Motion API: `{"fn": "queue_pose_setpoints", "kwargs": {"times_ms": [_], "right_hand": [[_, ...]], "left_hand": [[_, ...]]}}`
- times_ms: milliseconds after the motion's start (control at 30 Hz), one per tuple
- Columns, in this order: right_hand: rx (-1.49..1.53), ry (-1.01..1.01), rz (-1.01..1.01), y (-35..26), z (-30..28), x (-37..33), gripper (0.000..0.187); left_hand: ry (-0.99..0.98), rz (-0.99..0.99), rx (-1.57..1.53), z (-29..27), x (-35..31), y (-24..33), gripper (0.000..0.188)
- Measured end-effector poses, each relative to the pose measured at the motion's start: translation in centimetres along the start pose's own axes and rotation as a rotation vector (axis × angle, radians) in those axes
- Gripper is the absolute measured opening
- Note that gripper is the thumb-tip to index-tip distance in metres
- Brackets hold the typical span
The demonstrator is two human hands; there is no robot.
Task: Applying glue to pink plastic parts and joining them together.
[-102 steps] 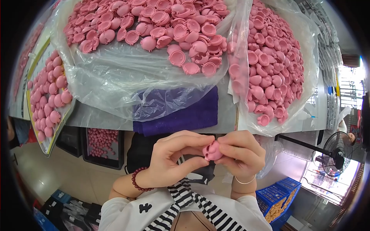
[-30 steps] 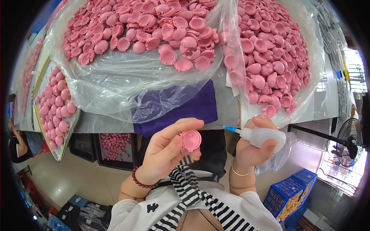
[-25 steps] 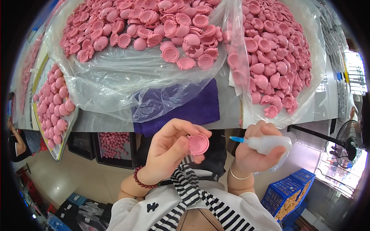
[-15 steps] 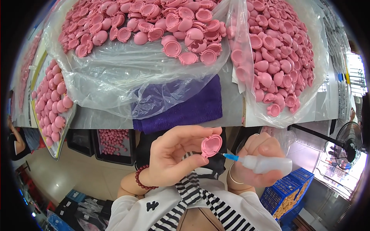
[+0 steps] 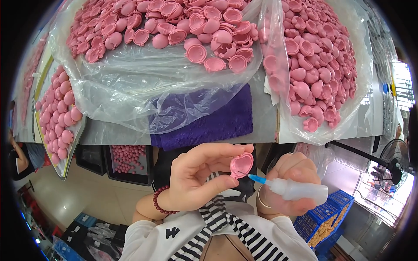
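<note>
Between its thumb and fingers my left hand (image 5: 198,174) pinches a small pink plastic shell half (image 5: 242,164), its hollow side facing up toward me. My right hand (image 5: 294,182) is closed round a translucent white squeeze bottle (image 5: 305,191) with a blue needle tip (image 5: 257,179). The bottle lies nearly level, and its thin needle reaches the lower rim of the shell; whether it touches or sits just above I cannot tell. Beyond my hands, a folded purple cloth (image 5: 217,124) lies at the table's near edge, partly under clear plastic.
Pink shell halves (image 5: 170,26) fill a clear plastic bag (image 5: 113,100) across the table, with another heap (image 5: 320,65) at the right. Closed pink pieces lie on a tray (image 5: 61,172) at the left. Below stand a black bin (image 5: 150,178), blue crates (image 5: 315,217) and a fan (image 5: 392,165).
The shell half has shifted slightly right in my left hand. The bottle's needle end has come a little closer to the shell and tilts slightly more downward to the right.
</note>
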State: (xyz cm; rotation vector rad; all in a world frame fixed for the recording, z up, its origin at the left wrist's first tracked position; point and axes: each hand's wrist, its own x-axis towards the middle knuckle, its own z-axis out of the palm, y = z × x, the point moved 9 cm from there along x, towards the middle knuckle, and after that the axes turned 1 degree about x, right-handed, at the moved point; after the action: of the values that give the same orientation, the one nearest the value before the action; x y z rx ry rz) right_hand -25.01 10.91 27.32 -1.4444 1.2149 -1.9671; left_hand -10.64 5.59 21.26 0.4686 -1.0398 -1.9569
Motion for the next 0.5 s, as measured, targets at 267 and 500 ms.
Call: {"fn": "queue_pose_setpoints", "kwargs": {"times_ms": [267, 500], "right_hand": [[-0.072, -0.024, -0.027, -0.14, 0.46, 0.26, 0.057], [-0.077, 0.020, -0.046, -0.40, 0.05, 0.27, 0.057]], "left_hand": [[0.002, -0.014, 0.004, 0.10, -0.04, 0.07, 0.043], [-0.003, -0.017, 0.025, 0.09, -0.04, 0.06, 0.044]]}}
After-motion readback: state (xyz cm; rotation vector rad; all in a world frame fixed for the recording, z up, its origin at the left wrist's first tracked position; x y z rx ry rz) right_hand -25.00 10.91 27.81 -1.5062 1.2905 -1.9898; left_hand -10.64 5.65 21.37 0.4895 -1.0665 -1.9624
